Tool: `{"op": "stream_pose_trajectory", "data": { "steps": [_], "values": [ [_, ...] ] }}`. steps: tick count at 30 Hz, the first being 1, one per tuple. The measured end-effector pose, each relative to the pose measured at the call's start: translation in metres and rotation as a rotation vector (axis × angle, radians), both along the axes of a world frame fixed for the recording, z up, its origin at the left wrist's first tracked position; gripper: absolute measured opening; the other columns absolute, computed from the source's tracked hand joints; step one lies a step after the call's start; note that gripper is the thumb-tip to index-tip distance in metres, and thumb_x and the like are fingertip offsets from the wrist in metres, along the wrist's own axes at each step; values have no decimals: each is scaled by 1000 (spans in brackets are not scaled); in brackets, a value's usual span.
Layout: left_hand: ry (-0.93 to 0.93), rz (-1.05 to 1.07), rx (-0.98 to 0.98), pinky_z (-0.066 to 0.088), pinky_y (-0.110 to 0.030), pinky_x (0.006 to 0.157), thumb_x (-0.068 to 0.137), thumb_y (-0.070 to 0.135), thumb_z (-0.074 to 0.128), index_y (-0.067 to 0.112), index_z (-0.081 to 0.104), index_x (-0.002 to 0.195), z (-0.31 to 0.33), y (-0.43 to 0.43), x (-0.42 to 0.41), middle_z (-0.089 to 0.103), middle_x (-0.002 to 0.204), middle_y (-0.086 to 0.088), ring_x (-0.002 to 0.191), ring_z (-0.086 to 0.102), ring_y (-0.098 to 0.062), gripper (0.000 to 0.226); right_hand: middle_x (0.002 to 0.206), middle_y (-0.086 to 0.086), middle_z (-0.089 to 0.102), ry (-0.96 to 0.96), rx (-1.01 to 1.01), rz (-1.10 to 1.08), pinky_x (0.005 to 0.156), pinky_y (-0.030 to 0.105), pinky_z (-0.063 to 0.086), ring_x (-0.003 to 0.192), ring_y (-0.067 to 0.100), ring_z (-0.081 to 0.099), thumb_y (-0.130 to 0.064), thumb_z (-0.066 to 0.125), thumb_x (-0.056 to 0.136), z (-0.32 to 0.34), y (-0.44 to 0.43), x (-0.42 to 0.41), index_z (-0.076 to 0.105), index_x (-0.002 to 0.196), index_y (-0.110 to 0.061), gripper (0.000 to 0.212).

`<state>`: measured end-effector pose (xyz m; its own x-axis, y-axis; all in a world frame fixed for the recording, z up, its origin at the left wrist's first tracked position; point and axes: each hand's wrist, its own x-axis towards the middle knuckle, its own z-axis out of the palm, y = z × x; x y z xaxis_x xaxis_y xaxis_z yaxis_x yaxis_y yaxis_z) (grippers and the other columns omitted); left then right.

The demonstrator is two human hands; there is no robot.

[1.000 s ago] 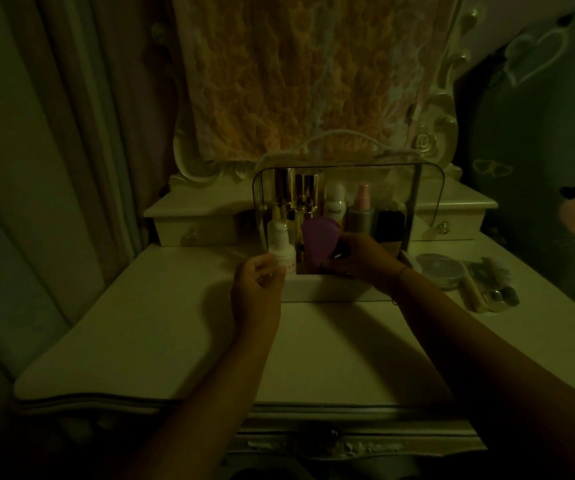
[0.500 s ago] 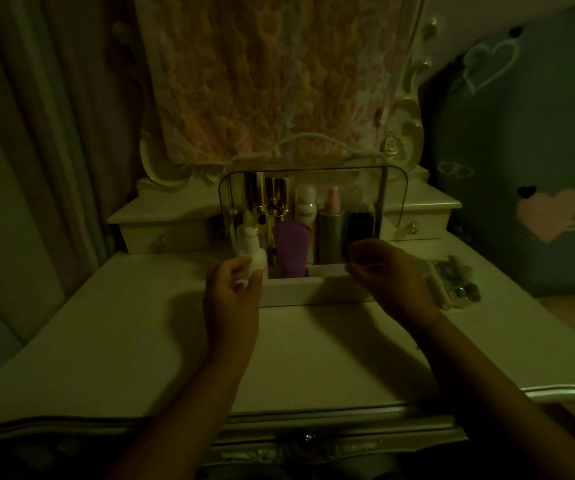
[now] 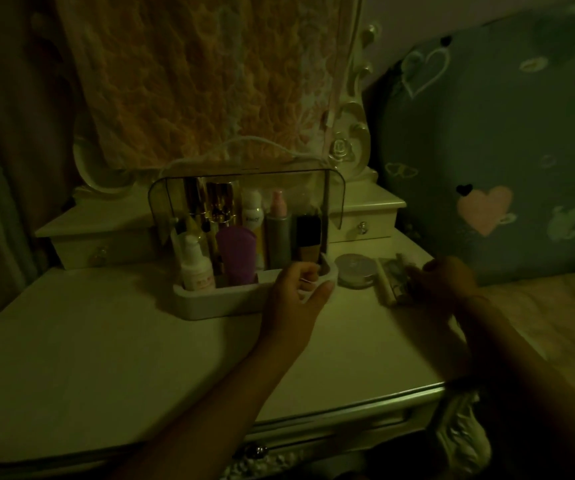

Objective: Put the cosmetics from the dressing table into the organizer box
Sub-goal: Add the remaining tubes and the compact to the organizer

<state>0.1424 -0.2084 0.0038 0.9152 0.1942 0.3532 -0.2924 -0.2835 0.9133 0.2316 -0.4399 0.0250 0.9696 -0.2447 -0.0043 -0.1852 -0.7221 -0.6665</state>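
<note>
Left hand (image 3: 294, 292) fingers grip the organizer box (image 3: 223, 301) right corner; hold it steady. Right hand (image 3: 447, 277) reaches the small cosmetics (image 3: 393, 278) right of the box, fingers' state unclear; lift one item at a time.

Two bare forearms come up from the bottom edge, uncovered along all of their visible length; no sleeve cuff shows on either. The left grip (image 3: 296, 289) is a bare hand with no ring or glove to be made out, its thumbnail short and plain at the tip. The right grip (image 3: 447, 275) is likewise bare, blurred and in deep shadow, so its nails cannot be read. Just behind the right grip a thin dark band (image 3: 474, 298) circles the wrist. The dim light hides any finer marks.
</note>
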Motion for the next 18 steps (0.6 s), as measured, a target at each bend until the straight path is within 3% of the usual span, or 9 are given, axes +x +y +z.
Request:
{"op": "stream_pose_trajectory", "data": {
  "steps": [4, 11, 13, 16, 18],
  "values": [
    [66, -63, -6, 48, -20, 75, 80, 29, 68, 28, 56, 100, -6, -16, 7, 58, 98, 5, 89, 55, -8, 23, 61, 12, 52, 6, -20, 4, 54, 30, 36, 56, 21, 47, -32, 66, 81, -4, 1, 8, 57, 58, -4, 37],
    [114, -68, 51, 49, -23, 75, 82, 29, 66, 26, 58, 98, -14, -6, 4, 61, 96, 2, 85, 56, -9, 19, 56, 7, 46, 53, -104, -30, 45, 27, 30, 51, 17, 42, -23, 68, 79, -1, 1, 8, 47, 52, -6, 38],
    [102, -60, 55, 49, -22, 75, 82, 29, 66, 25, 59, 98, -14, -6, 3, 62, 97, 0, 85, 56, -9, 19, 62, 13, 54, 37, -60, -37, 51, 29, 41, 57, 24, 51, -19, 69, 77, -1, 1, 3, 59, 62, 2, 28],
    [91, -61, 55, 50, -25, 77, 82, 28, 66, 22, 60, 100, -12, -8, 2, 63, 97, -2, 86, 57, -11, 20, 92, 28, 67, -150, 39, -59, 77, 45, 53, 84, 39, 63, -15, 65, 81, -1, 4, -8, 65, 99, 9, 30],
    [90, -69, 46, 51, -26, 79, 82, 28, 66, 20, 60, 102, -11, -8, 2, 63, 98, -2, 88, 58, -13, 21, 88, 27, 68, -306, 129, -23, 69, 40, 52, 74, 36, 64, -14, 64, 83, 2, 9, -24, 64, 102, 8, 29]
  ]
}}
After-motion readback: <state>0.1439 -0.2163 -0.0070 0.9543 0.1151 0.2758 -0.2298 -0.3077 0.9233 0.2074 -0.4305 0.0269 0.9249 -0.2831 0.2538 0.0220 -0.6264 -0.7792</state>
